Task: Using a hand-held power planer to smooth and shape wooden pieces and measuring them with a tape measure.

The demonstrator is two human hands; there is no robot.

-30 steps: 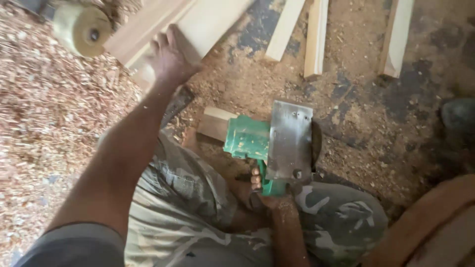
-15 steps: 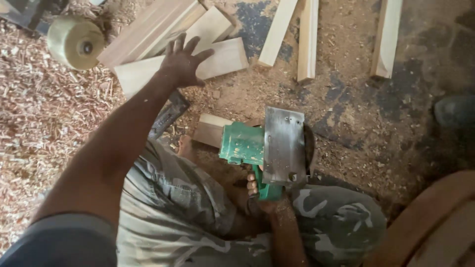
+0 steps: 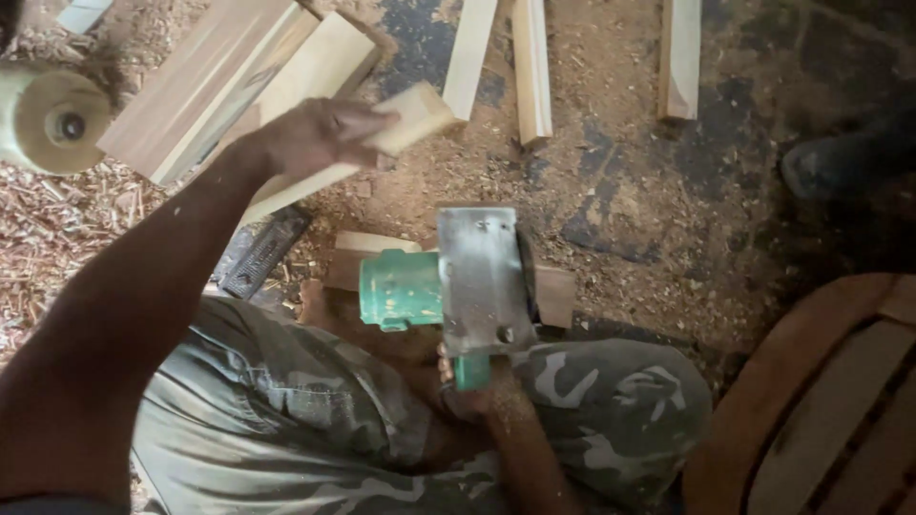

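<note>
sawdust floor [image 3: 630, 172], left hand [image 3: 320, 133] outstretched gripping a pale board [image 3: 401, 119], right hand [image 3: 468, 386] around green saw [image 3: 448, 286]

Soft, even daylight falls on the sawdust floor [image 3: 630, 162]; my right edge sinks into dim shadow. My left hand [image 3: 320, 133] smears with motion blur. The saw's steel plate [image 3: 477, 267] gives a dull sheen, no hard glare.

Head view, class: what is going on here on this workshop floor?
A person sits on a sawdust-covered floor. The left hand grips a pale wood block near a pile of boards. The right hand holds the handle of a green saw, turned base plate up over a short wood piece. More strips lie beyond.
</note>
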